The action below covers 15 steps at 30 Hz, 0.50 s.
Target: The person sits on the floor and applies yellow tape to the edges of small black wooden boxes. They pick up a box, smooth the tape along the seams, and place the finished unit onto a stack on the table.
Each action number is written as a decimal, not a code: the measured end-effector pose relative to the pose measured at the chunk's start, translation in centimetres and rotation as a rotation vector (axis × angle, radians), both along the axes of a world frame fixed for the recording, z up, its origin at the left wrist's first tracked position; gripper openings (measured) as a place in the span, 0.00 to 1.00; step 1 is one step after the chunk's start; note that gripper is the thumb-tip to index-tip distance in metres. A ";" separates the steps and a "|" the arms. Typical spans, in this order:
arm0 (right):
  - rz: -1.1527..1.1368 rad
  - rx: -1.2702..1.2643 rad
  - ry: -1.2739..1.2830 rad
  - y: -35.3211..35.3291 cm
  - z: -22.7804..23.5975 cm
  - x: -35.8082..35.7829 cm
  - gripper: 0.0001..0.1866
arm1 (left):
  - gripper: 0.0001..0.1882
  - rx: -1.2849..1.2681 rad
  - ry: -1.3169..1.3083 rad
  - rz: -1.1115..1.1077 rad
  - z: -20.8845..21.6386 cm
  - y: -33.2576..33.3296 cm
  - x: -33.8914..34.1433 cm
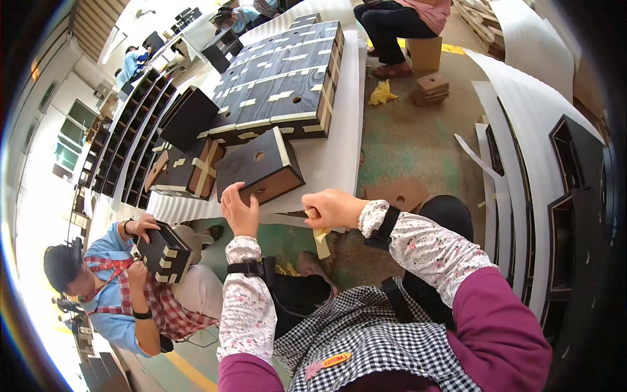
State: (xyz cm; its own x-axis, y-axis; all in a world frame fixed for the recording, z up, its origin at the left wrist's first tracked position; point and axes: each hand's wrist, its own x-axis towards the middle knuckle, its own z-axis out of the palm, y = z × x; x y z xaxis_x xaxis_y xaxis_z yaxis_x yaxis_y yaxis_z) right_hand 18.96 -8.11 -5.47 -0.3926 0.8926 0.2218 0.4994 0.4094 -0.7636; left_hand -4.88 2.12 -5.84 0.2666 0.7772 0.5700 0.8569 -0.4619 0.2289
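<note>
A dark wood-grain box (251,163) with a round hole in its top and a bare brown side rests on the near end of the white-covered table. My left hand (240,210) grips its near left edge, fingers over the top and thumb at the front face. Cream tape runs along the box's right top edge. Just right of the box, my right hand (333,208) is closed in a fist, apart from it. A pale yellow strip of tape (321,243) hangs below that fist, its upper end hidden by the fingers.
Many taped dark boxes (281,81) cover the table (349,124) beyond; other boxes (189,166) stand at left. A co-worker (150,281) at left holds a taped box. Another person sits ahead near stacked brown panels (431,88). Dark box frames (568,215) stand at right.
</note>
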 end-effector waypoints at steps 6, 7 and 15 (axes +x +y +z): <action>-0.013 0.073 0.062 0.5 -0.8 0.5 0.18 | 0.23 -0.910 -0.718 -0.039 -1.4 -1.3 1.3; -0.027 0.069 0.042 0.6 -0.8 0.5 0.18 | 0.22 -1.014 -0.889 0.011 -1.3 -1.7 1.7; 0.001 -0.024 -0.127 1.1 0.3 1.2 0.22 | 0.17 -1.157 -1.446 -0.032 -2.7 -1.1 2.0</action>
